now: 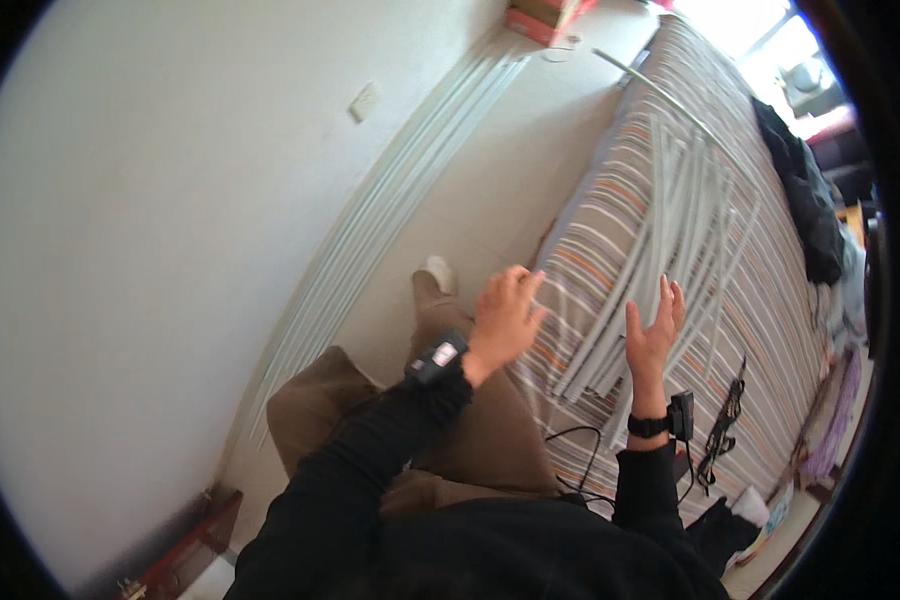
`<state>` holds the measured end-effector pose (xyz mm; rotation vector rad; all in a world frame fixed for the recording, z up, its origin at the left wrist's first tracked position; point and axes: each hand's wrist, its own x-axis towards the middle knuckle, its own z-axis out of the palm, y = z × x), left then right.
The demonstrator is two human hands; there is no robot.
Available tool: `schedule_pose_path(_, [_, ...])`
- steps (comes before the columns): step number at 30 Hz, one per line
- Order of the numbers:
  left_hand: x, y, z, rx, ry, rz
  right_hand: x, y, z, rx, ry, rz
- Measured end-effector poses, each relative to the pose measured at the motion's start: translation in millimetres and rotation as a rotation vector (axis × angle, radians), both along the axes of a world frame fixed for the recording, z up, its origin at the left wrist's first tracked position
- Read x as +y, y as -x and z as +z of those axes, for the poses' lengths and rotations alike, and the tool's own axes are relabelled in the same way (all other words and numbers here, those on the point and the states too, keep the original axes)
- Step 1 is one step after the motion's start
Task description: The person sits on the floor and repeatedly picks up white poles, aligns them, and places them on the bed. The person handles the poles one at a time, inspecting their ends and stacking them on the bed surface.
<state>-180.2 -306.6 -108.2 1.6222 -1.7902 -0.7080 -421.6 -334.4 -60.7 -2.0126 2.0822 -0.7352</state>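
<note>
My left hand (507, 318) is held above my thigh beside the bed's edge, fingers apart and nothing in it. Over the bed, my right hand (654, 335) is raised with its fingers spread, also without anything in it. Behind and around the right hand lies a loose pile of long pale plastic strips (667, 220) on the striped bedspread (590, 225). Whether the right hand touches any strip I cannot tell. A dark device is strapped to each of my wrists.
More long pale strips (410, 190) lie on the floor along the white wall (170, 200). One long strip (670, 98) slants across the bed's far part. A coiled black cable (722, 425) and dark clothing (805, 200) lie on the bed. A red box (542, 20) stands at the far end.
</note>
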Motion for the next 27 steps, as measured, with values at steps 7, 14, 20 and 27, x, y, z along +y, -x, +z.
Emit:
schedule_pose_path(7, [40.3,-238.9,-135.3,-0.048,-0.189,0.531,39.4,-173.2,13.0,-0.42,-0.18,0.486])
schedule_pose_path(14, [116.6,-320.4,-324.3,0.067,-0.741,0.759,41.9,-256.9,-37.0,-0.277,-0.473,0.706])
schedule_pose_path(20, [120.4,-331.5,-427.2,0.039,-0.778,0.739,23.8,-275.8,-53.9,-0.098,-0.606,0.706])
schedule_pose_path(27, [119.0,-340.8,-479.7,-0.323,-0.697,0.744,24.2,-277.2,-64.0,-0.015,-0.687,0.615])
